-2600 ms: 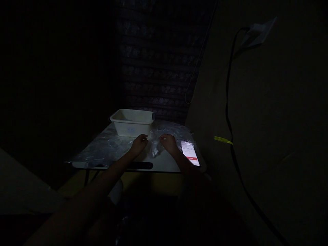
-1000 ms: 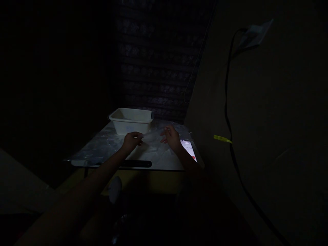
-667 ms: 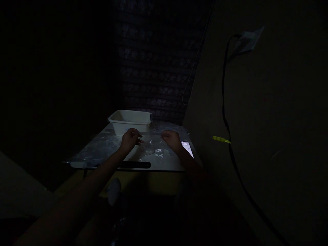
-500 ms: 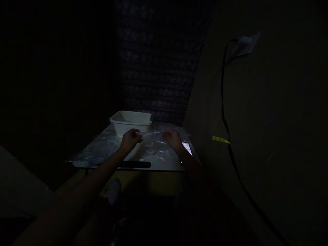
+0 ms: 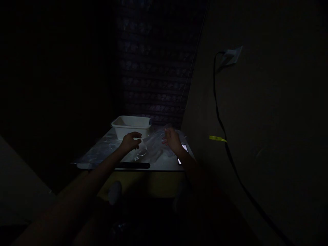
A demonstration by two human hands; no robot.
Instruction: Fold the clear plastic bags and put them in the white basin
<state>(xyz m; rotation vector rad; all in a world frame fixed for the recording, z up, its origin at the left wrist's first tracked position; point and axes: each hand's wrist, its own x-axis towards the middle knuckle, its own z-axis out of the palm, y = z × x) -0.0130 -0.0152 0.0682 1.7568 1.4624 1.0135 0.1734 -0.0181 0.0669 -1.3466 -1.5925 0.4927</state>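
My left hand (image 5: 130, 141) is raised over the table, thumb and fingers apart, with nothing between them. Just beyond its fingertips lies a clear plastic bag (image 5: 153, 145), crumpled and shiny, spreading across the table. My right hand (image 5: 172, 139) is over the bag's right part, its fingers spread and the film close behind them. Whether those fingers touch the film is hard to see in this dim light.
A white plastic tub (image 5: 130, 131) stands at the table's back left. More clear plastic (image 5: 98, 152) covers the left side. A dark flat bar (image 5: 133, 165) lies along the front edge. Beside my right wrist is a lit phone (image 5: 183, 153). A black cable (image 5: 217, 109) hangs down the right wall.
The film that was stretched between both hands is now loose and spread lower over the table. My left fingers have opened away from it, and the right fingers have spread.
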